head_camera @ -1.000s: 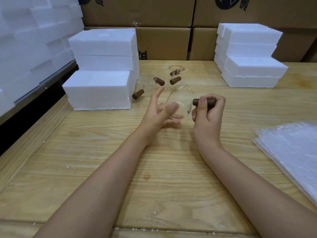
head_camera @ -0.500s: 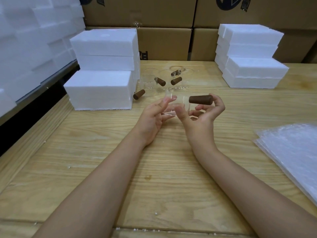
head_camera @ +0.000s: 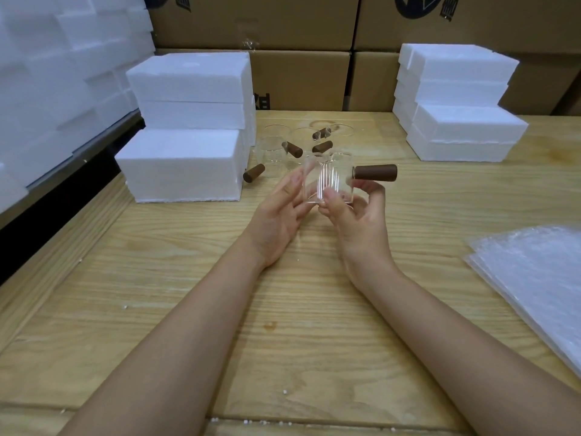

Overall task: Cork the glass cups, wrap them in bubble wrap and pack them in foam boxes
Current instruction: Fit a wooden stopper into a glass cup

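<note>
Glass cup (head_camera: pixel 327 184), pinched by right hand (head_camera: pixel 355 221) and touched by straight-fingered left hand (head_camera: pixel 276 221), points its cork (head_camera: pixel 375 173) rightward toward bubble wrap (head_camera: pixel 534 278).

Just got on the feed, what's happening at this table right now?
A person holds a glass cup over the wooden table. The right grip pinches its lower edge, and the left grip steadies its left side with straight fingers. A brown cork juts from the cup's right side. More cups with corks wait behind, between stacks of foam boxes. The bubble wrap lies at right.
</note>
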A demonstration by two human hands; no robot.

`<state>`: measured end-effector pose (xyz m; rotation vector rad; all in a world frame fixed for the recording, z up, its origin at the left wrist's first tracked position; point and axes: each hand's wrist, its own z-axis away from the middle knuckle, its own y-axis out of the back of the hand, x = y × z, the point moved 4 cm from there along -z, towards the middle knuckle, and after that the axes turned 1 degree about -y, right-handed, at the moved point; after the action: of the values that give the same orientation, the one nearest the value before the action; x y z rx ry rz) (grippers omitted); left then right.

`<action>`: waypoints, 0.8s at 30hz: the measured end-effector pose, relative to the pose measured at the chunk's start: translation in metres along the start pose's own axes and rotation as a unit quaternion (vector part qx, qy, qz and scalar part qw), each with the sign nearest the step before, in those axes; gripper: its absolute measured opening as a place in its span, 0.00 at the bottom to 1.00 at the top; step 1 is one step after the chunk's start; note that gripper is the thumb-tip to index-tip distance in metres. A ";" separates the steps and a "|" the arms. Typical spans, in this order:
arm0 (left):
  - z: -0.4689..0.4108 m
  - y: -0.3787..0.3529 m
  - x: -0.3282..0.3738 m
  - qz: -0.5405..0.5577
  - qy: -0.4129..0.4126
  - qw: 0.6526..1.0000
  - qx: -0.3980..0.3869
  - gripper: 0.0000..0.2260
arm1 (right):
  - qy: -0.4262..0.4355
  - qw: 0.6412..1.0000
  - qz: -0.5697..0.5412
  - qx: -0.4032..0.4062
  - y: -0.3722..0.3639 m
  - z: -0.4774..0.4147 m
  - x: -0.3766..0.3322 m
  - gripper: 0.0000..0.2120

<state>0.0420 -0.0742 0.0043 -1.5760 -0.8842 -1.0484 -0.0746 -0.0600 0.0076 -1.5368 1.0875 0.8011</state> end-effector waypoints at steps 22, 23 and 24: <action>0.000 0.002 0.001 -0.087 -0.117 0.988 0.053 0.28 | 0.005 1.000 0.022 0.012 0.011 -0.006 0.002 0.24; 0.000 0.001 0.001 -0.091 -0.118 0.987 0.052 0.28 | 0.011 1.000 0.023 0.004 0.011 -0.006 0.002 0.23; 0.000 0.000 0.001 -0.092 -0.119 0.987 0.053 0.28 | 0.014 1.000 0.020 -0.001 0.010 -0.006 0.002 0.23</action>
<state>0.0424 -0.0746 0.0051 -1.5729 -1.2483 -0.9351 -0.0832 -0.0669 0.0034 -1.5359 1.1412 0.8104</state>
